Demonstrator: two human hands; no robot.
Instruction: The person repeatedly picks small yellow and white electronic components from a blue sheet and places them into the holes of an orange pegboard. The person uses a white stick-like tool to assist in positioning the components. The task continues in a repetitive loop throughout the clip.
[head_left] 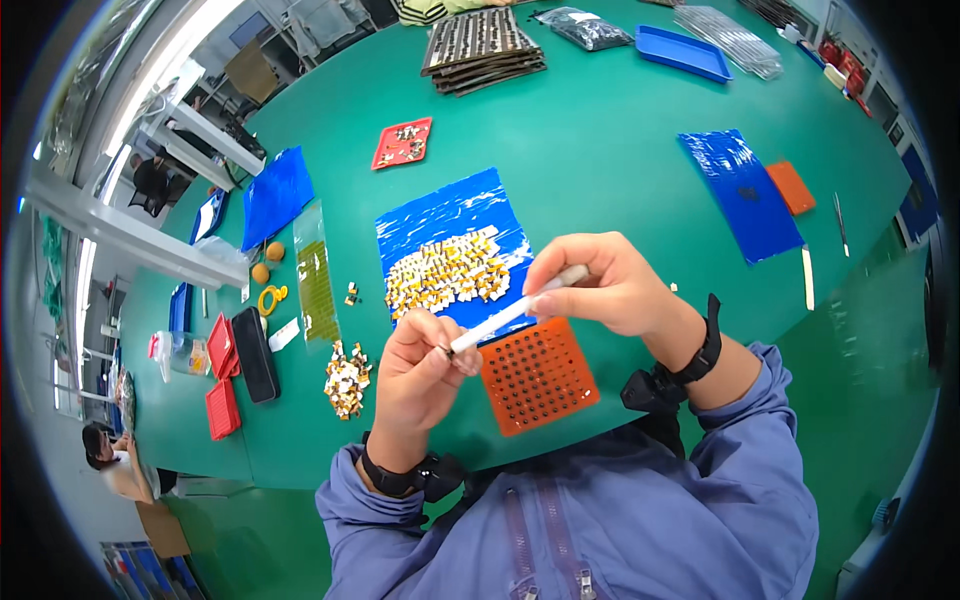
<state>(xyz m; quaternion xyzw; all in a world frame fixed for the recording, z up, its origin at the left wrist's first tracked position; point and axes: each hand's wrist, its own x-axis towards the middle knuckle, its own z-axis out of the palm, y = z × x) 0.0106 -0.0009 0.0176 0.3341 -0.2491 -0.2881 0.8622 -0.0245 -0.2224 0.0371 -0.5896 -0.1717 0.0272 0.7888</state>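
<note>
My right hand pinches a white pen-like stick, which slants down to the left. Its lower tip meets the closed fingertips of my left hand. A tiny dark piece shows there between finger and thumb, too small to name. Below the stick lies an orange tray with rows of small dark round parts. Just beyond my hands, many small white and yellow pieces are spread over a blue sheet. Another heap of similar pieces sits on the table left of my left hand.
On the green table are a red tray, a stack of panels, a blue tray and a black case. To the right lie a blue sheet, an orange block and tweezers. A person sits far left.
</note>
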